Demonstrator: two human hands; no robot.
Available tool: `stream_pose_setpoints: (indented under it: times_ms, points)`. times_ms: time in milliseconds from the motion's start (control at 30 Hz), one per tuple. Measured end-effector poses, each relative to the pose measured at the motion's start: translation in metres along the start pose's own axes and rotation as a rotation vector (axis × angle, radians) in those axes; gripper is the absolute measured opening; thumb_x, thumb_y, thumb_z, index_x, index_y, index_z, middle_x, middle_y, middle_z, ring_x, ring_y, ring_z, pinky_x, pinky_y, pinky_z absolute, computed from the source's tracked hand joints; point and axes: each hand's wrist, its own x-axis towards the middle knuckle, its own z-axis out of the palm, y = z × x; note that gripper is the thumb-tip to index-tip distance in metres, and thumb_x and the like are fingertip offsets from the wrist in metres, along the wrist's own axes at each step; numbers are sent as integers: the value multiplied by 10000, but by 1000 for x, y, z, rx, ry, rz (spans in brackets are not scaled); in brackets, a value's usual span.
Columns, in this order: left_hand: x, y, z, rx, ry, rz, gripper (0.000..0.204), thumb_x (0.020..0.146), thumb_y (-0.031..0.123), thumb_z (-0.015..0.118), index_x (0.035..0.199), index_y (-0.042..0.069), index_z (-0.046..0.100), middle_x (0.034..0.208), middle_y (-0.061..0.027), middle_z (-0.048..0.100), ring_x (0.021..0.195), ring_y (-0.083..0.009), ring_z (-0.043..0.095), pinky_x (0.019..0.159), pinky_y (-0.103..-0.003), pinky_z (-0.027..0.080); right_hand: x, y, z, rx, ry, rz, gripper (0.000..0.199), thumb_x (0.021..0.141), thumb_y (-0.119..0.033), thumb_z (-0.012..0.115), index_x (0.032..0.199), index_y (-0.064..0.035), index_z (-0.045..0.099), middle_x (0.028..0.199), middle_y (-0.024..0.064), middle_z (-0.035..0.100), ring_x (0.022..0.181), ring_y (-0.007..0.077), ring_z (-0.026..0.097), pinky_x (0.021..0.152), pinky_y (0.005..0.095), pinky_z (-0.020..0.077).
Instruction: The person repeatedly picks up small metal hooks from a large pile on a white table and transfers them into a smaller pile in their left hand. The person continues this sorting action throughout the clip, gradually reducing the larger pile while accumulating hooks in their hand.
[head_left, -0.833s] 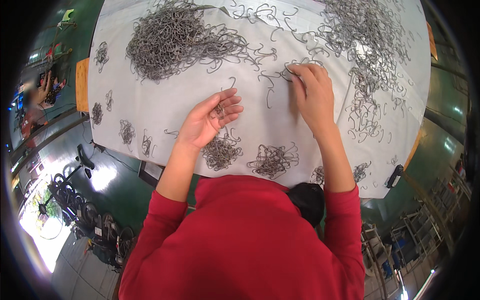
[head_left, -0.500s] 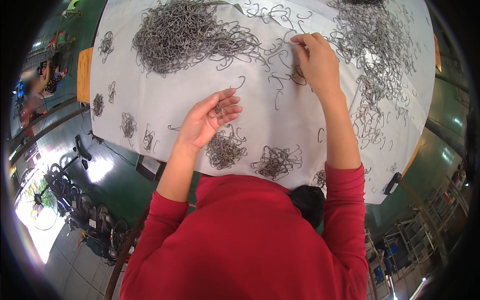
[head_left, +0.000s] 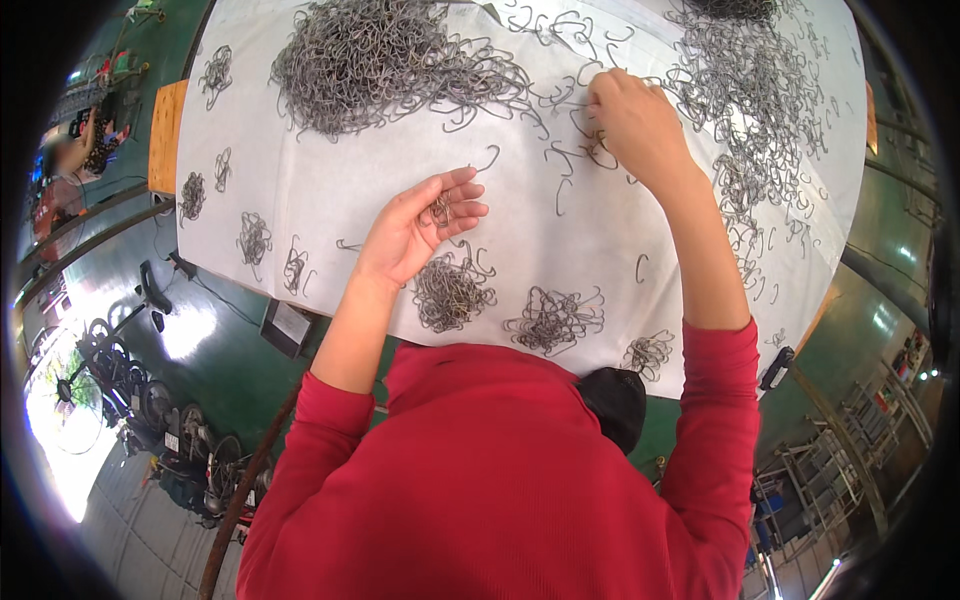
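Note:
My left hand (head_left: 418, 226) is palm up over the white-covered table (head_left: 330, 200), fingers curled around a small bunch of grey wire hooks (head_left: 441, 208). My right hand (head_left: 634, 122) reaches farther out, knuckles up, its fingers down among loose wire hooks (head_left: 580, 160) scattered between two big heaps. Whether it has one pinched is hidden under the hand. A large heap of hooks (head_left: 385, 62) lies at the far left and another spread of hooks (head_left: 750, 90) at the far right.
Small sorted bundles of hooks lie along the near edge (head_left: 453, 293) (head_left: 556, 320) (head_left: 648, 352) and down the left side (head_left: 254, 238) (head_left: 191, 194). A wooden board (head_left: 165, 135) sticks out at the table's left. Green floor, metal racks and another person (head_left: 70, 160) lie beyond.
My right hand has moved farther away across the table toward the loose hooks between the heaps. My left hand has stayed near the front bundles, holding its bunch.

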Motion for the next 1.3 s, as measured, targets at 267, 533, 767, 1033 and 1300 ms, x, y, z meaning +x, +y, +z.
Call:
stream_pose_setpoints:
  times_ms: [267, 533, 767, 1033, 1300]
  points:
    - [1, -2, -3, 8, -13, 11, 406, 951, 197, 376, 1261, -62, 413, 1103, -148, 581, 977, -235, 597, 845, -317, 497, -107, -36, -37, 801, -337, 196, 77, 775, -38, 606, 847, -12, 619, 802, 130, 635, 739, 267, 619, 679, 327, 481]
    - [3, -4, -1, 9, 7, 22, 404, 943, 201, 400, 1245, -66, 432, 1088, -152, 586, 979, -244, 598, 857, -323, 492, -154, -56, -33, 742, -411, 261, 77, 750, -33, 639, 824, -17, 626, 773, 94, 625, 681, 227, 593, 633, 310, 466]
    - [-2, -7, -4, 5, 35, 24, 405, 941, 206, 408, 1237, -67, 439, 1095, -151, 586, 980, -246, 597, 863, -327, 489, -120, -19, -26, 435, -77, 454, 91, 788, -112, 595, 861, -64, 618, 826, 97, 603, 713, 288, 593, 637, 372, 463]
    - [5, -3, -3, -28, 13, 5, 396, 951, 171, 383, 1269, -66, 401, 1096, -160, 586, 972, -240, 606, 858, -323, 505, -102, -39, -13, 504, -46, 438, 275, 819, -153, 562, 1086, -85, 568, 901, 108, 581, 797, 268, 608, 696, 364, 486]
    - [5, -2, -3, -12, 21, 6, 398, 946, 193, 380, 1242, -68, 431, 1094, -158, 583, 975, -254, 599, 853, -332, 497, -96, -16, -4, 283, 170, 670, 167, 831, -159, 566, 976, -82, 594, 893, 79, 589, 723, 266, 605, 649, 366, 471]
